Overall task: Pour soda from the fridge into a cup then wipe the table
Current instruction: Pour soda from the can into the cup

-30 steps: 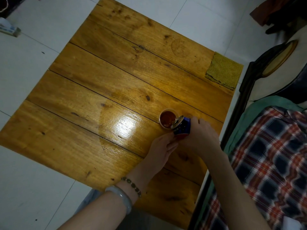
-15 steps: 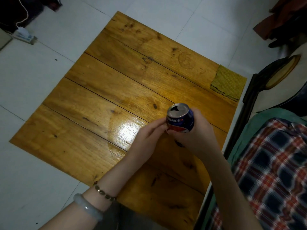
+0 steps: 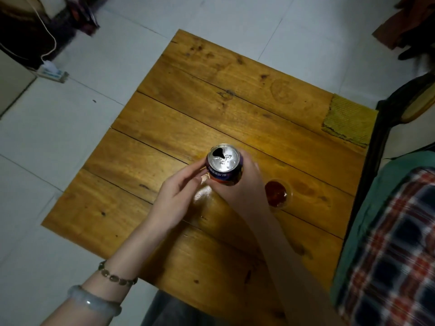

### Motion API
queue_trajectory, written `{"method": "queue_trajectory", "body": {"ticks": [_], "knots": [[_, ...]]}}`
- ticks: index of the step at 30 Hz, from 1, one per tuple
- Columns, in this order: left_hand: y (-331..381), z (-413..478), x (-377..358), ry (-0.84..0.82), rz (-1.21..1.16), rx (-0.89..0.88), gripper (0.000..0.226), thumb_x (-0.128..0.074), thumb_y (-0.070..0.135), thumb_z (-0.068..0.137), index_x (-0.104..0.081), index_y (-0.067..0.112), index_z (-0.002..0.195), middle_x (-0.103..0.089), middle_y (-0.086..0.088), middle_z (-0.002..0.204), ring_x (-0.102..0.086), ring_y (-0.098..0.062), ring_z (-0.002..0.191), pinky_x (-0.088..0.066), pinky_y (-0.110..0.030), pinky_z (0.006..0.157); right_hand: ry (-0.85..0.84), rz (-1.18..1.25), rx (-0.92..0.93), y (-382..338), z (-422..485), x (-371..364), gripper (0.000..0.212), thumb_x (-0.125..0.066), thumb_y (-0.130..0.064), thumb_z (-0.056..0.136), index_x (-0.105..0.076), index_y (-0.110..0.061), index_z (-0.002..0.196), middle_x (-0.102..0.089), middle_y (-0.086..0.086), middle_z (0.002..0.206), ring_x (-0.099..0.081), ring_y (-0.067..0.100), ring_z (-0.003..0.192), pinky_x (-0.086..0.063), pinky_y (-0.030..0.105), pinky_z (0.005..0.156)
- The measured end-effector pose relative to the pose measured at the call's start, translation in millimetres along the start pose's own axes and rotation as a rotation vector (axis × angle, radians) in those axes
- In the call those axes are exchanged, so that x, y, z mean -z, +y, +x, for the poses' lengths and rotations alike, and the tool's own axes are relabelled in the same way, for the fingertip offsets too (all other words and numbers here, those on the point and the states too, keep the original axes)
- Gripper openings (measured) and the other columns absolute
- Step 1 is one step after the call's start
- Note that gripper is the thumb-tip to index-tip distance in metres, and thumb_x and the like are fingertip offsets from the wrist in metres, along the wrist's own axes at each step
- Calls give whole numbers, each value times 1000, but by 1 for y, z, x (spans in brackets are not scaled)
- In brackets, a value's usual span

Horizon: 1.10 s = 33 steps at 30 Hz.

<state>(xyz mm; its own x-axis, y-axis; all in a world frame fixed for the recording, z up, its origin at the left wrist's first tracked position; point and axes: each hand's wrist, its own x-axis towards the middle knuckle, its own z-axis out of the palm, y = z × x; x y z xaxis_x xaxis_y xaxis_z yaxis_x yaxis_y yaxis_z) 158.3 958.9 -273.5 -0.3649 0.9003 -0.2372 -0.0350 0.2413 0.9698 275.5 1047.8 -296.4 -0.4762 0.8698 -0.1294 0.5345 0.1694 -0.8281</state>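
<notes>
Your right hand (image 3: 242, 189) wraps the upright, opened blue aluminium soda can (image 3: 224, 164) above the wooden plank surface (image 3: 211, 109), hiding its base. Your left hand (image 3: 175, 201), fingers loosely extended, seems to touch its side. The small clear cup of red-brown soda (image 3: 277, 193) stands just beside, partly hidden.

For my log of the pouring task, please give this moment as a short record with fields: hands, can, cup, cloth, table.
right hand: grips the blue aluminium soda can
left hand: fingertips touch the can's side
can: upright, opened
cup: small clear plastic cup, holds reddish-brown soda
cloth: yellow-green woven cloth, far right corner
table: varnished wooden plank table
</notes>
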Motion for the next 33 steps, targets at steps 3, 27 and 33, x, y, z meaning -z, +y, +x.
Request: {"method": "queue_trajectory", "body": {"ticks": [3, 27, 33], "knots": [[-24, 6, 8, -69, 72, 21, 43, -44, -2, 94, -47, 21, 130, -54, 16, 127, -52, 6, 117, -41, -10, 93, 41, 75, -24, 19, 3, -17, 66, -84, -26, 57, -50, -22, 114, -59, -11, 108, -53, 9, 102, -47, 36, 89], [-74, 30, 1, -27, 159, 76, 50, -49, -7, 88, -49, 32, 120, -54, 29, 117, -50, 8, 117, -39, -13, 98, -25, 129, -92, 79, 7, -53, 68, -79, -14, 65, -49, -25, 124, -58, -8, 122, -52, 13, 118, -44, 43, 97], [-85, 37, -14, -37, 307, 86, 71, -80, 20, 72, -39, 32, 129, -49, 25, 123, -45, 7, 118, -35, -10, 98, 3, 584, -390, 79, -11, -41, 55, -45, 18, 74, -55, -15, 117, -61, -2, 115, -57, 9, 109, -48, 28, 96]]}}
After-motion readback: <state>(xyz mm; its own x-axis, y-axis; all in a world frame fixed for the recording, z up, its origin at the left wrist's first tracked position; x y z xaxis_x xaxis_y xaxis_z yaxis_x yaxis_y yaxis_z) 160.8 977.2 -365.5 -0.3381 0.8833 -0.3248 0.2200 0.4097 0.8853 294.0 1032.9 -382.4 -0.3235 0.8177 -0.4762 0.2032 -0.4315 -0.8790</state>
